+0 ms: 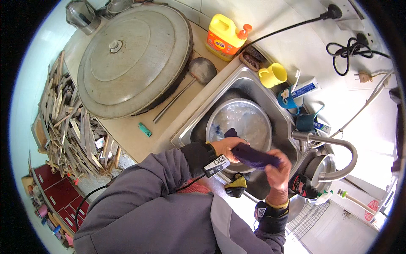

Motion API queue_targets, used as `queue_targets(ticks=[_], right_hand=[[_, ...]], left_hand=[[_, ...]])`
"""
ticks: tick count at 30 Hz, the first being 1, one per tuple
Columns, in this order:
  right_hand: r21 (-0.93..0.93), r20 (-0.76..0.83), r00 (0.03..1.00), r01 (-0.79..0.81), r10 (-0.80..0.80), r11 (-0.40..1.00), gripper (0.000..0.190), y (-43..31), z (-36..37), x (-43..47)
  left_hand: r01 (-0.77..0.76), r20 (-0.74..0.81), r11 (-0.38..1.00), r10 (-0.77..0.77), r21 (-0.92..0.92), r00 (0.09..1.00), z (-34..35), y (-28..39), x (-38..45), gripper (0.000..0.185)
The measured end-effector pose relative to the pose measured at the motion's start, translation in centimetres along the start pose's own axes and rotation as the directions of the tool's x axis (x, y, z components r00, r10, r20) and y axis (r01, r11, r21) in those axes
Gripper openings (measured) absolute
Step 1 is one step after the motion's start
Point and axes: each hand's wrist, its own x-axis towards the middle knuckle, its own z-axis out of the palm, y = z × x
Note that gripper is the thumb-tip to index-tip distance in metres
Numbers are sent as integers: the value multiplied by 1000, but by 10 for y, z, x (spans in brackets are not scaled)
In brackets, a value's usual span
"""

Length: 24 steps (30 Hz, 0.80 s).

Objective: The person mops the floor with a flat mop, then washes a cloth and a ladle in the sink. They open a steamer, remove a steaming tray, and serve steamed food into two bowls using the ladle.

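My left hand (227, 147) grips a dark purple cloth (253, 156), possibly a sock, near its left end. The other end is in my right hand (279, 170), so the cloth stretches between both hands. Beneath it a round metal basin (250, 123) sits in the stainless steel sink (282, 127). Cloudy, sudsy water fills the basin. A dark end of the cloth pokes out beyond my left hand, over the water. On the sink's near edge lies a crumpled black and yellow cloth (236, 185).
A steel faucet (342, 143) arches at the right. Behind the sink stand a yellow mug (273, 75) and a dish soap jug (225, 37). Left are a ladle (203, 71), a green lighter (145, 130) and a large lidded wok (133, 60). A black spray bottle (304, 186) is beside my right hand.
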Motion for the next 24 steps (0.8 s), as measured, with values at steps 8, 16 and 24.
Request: queue_targets(ticks=[8,16,24], right_hand=[[12,-328,902,-294,282,956,22,134,-36,53],[803,219,975,-197,30,562,63,127,34,47],[667,-14,917,-289,399,687,30,82,22,77]], left_hand=[[-17,295,982,-40,188,955,37,-20,-56,47],[-9,558,999,35,-49,829,38,-26,-70,42],[138,448,990,-107,-37,888,20,-19,-60,54]])
